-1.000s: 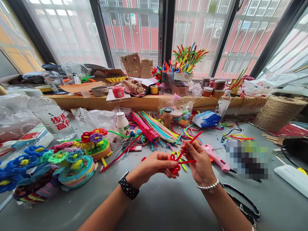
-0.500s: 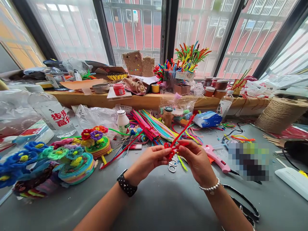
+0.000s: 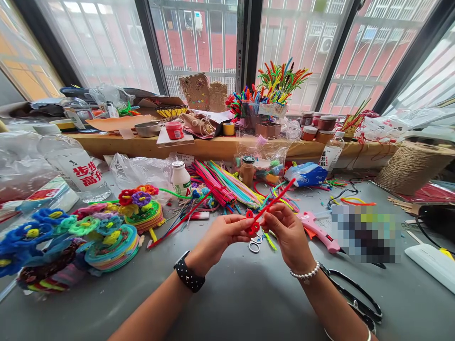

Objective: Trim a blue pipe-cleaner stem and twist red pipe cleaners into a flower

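A red pipe cleaner, bent into small loops at its lower end, is held in the air over the grey table. My left hand is closed, pinching the looped part between thumb and fingers. Close beside it, my right hand is also closed in a pinch on the same pipe cleaner, whose straight end sticks up to the right. Just beneath the hands lie small scissors, their blades hidden. Bundles of coloured pipe cleaners lie behind my hands.
Pipe-cleaner flowers on round bases stand at the left. A pink glue gun lies right of my hands, with black-framed glasses nearer me. A white bottle, a glass jar and a twine spool stand farther back.
The straight end of the red pipe cleaner has tipped further to the right. My right hand has shifted slightly and its fingers have changed position; both hands keep their pinch.
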`<state>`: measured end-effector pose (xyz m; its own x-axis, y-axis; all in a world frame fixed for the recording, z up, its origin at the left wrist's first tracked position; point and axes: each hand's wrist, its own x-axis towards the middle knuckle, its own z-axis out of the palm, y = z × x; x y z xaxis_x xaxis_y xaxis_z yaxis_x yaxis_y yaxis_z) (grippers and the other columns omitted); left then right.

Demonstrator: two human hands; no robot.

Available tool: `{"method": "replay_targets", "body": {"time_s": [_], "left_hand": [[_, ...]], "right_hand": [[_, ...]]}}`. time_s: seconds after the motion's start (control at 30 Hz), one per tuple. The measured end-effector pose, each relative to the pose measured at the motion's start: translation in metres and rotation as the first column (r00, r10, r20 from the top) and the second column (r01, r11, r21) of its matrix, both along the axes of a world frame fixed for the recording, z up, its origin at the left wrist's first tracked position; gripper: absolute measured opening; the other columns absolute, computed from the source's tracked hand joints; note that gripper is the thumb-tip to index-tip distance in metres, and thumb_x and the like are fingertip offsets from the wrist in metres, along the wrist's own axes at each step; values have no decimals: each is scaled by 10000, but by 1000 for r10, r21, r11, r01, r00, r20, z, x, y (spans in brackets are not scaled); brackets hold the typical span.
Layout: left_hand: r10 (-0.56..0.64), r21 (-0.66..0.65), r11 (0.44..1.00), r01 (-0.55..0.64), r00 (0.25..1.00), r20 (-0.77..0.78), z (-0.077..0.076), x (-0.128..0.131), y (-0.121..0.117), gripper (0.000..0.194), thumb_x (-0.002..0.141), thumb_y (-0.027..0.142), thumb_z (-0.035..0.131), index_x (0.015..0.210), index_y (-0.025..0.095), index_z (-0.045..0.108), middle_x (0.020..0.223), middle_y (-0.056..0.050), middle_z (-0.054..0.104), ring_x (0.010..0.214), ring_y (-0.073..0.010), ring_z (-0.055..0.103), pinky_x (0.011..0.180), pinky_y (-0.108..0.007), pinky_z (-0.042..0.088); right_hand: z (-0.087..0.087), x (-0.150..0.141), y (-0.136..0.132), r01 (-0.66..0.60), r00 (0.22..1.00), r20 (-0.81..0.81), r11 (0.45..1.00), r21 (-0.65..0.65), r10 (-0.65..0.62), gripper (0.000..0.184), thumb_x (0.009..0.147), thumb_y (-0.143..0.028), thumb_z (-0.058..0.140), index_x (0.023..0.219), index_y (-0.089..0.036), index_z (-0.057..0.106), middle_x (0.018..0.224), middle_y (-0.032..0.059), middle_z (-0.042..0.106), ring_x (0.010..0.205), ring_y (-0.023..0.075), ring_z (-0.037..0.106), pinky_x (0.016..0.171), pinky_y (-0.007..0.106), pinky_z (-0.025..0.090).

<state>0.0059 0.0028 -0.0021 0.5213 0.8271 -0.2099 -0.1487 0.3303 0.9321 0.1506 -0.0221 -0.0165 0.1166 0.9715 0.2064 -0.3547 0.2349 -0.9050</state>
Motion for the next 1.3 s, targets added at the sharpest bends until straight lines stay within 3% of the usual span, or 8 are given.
{"method": "replay_targets", "body": {"time_s": [0.17,0.3,0.43,0.6,0.97,1.17,1.23,1.3], "left_hand": [[77,17,997,-77,996,-37,4,3,-2,214,629,286,627,735,100,642,670,-50,635,603,-98,558,587,-195,431],[142,24,990,-141,989,-37,4,2,0,241,639,297,613,748,85,645,700,-79,651,632,-120,568,614,-222,442],[97,11,995,-97,995,-7,2,-1,2,260,655,312,596,790,96,648,759,-89,662,713,-149,583,668,-244,445],[74,21,997,-74,997,-20,3,-2,3,270,657,326,591,786,96,650,775,-91,659,742,-163,581,700,-263,444],[102,91,991,-96,992,-70,-3,-4,5,277,654,352,586,740,99,655,726,-84,652,676,-145,570,649,-250,445],[111,68,992,-106,991,-77,0,-2,4,276,637,343,605,746,95,656,706,-79,649,662,-139,567,637,-242,443],[108,64,993,-103,991,-74,1,-2,4,258,625,324,620,745,99,657,711,-73,651,668,-135,566,646,-238,441],[104,66,993,-100,992,-66,2,-2,4,245,619,311,628,737,99,657,713,-71,651,671,-134,564,656,-238,439]], "right_hand": [[0,4,-2,98,924,354,985,142,-143,53,677,-211,603,723,-192,584,675,7,593,626,134,559,580,259,461],[2,7,-4,87,712,626,925,369,-316,146,734,-161,520,834,-218,610,795,35,612,735,162,562,656,287,458],[-2,9,-3,5,549,707,848,530,-445,237,756,-114,467,916,-233,595,816,35,605,760,160,550,681,297,450],[-7,9,0,-45,448,740,814,580,-502,245,758,-95,464,947,-198,582,826,53,593,768,160,541,677,290,455],[-8,8,0,-73,434,720,776,627,-541,269,778,-80,435,980,-185,579,839,74,573,779,157,546,673,276,478],[-10,8,1,-129,369,724,740,660,-582,286,768,-59,434,988,-161,586,826,95,572,777,168,542,669,287,483],[-10,7,1,-115,399,730,760,640,-555,282,768,-66,435,978,-171,591,826,91,574,775,168,545,669,290,482],[-8,7,1,-64,483,724,804,591,-493,261,770,-90,444,956,-190,597,831,77,576,779,164,551,681,292,480]]}}
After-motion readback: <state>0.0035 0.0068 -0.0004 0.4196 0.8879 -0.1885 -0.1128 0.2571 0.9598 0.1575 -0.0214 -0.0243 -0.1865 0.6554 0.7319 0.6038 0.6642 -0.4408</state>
